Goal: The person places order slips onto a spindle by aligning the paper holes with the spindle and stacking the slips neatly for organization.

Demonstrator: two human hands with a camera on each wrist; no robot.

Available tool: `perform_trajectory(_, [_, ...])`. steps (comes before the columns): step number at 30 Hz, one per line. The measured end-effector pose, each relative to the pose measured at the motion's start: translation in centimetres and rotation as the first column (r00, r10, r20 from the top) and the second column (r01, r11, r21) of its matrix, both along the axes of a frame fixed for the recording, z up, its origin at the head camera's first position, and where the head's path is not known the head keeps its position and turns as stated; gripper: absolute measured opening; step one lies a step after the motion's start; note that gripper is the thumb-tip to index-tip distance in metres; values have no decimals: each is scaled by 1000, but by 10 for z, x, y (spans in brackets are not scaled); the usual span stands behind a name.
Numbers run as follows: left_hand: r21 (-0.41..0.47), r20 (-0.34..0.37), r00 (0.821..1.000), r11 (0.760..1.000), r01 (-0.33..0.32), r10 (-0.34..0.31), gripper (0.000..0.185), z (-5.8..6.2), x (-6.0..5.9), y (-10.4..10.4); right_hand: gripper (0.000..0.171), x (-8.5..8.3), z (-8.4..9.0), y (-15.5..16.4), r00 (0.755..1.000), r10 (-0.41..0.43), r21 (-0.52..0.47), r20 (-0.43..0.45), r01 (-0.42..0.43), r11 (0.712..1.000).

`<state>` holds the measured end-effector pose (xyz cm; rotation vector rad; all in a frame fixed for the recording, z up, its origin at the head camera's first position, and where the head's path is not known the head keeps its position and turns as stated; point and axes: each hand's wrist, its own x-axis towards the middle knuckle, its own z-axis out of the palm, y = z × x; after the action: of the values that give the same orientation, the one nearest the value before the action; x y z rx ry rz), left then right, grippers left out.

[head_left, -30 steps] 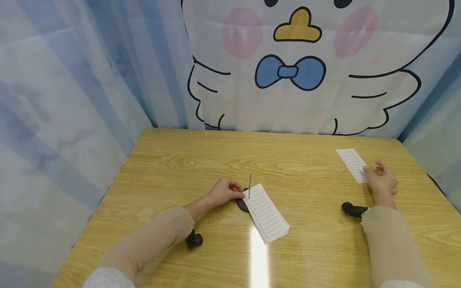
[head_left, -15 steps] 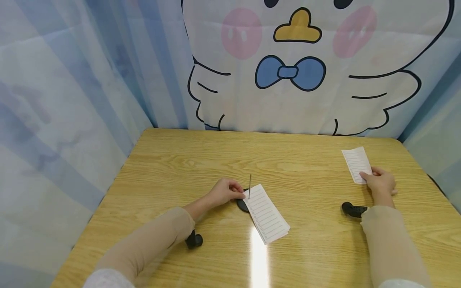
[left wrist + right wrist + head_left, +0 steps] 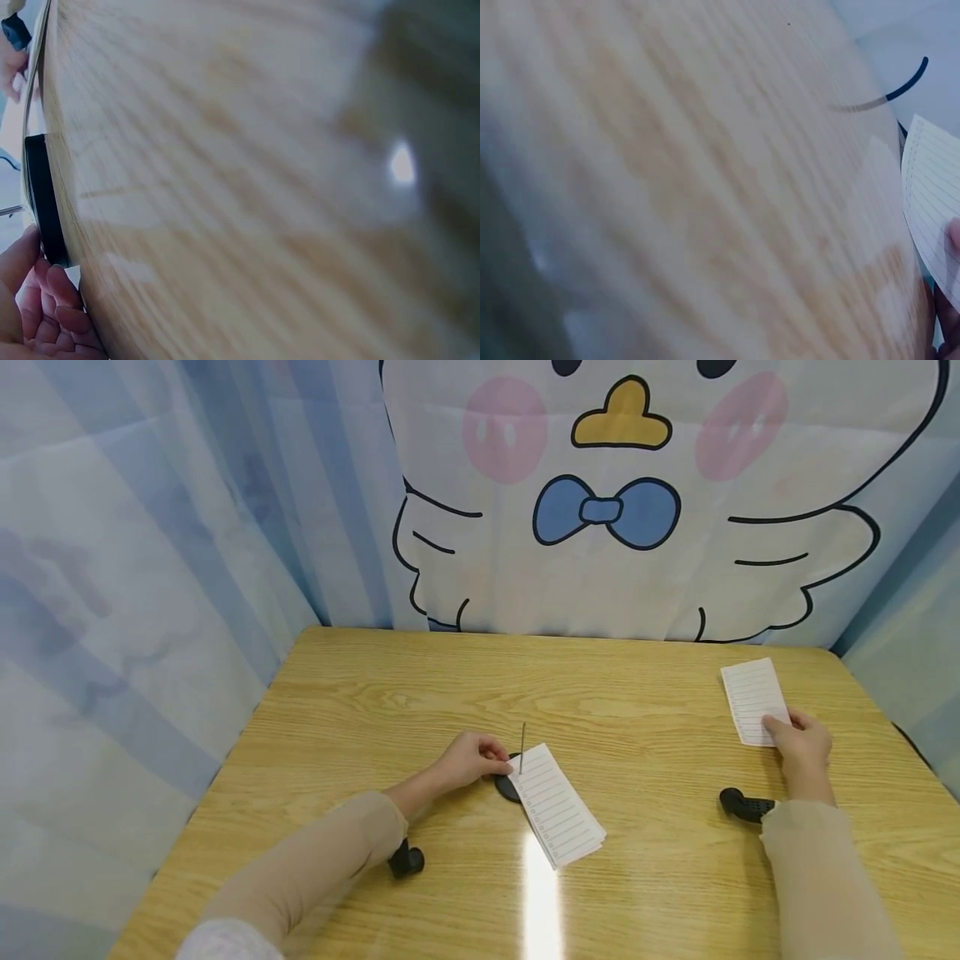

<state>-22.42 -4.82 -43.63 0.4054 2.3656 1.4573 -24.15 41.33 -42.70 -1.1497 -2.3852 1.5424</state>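
Observation:
A black round base with a thin upright spike stands on the wooden table at mid-front. A stack of lined paper slips is impaled on the spike and fans toward the front right. My left hand grips the base's left edge with curled fingers; the left wrist view shows the base beside my fingers. At the far right, my right hand pinches the near end of a single lined slip, seen close in the right wrist view as the slip.
A curtain printed with a cartoon bird hangs behind the table, and pale blue curtains close off the left and right sides. Black wrist mounts show under the left sleeve and the right sleeve.
My right hand closed on the single slip, turned it more upright and shifted slightly right. My left hand and the spiked stack stayed still.

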Motion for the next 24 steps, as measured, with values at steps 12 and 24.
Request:
perform_trajectory(12, [-6,5,1000,1000,2,-2,14,-1,0,0,61,4,13,-16,969,-36,-273,-245,-33,962])
perform_trajectory(24, [-15,2,1000,1000,2,-2,14,-3,-2,-1,51,0,19,-46,949,87,-219,-303,-158,963])
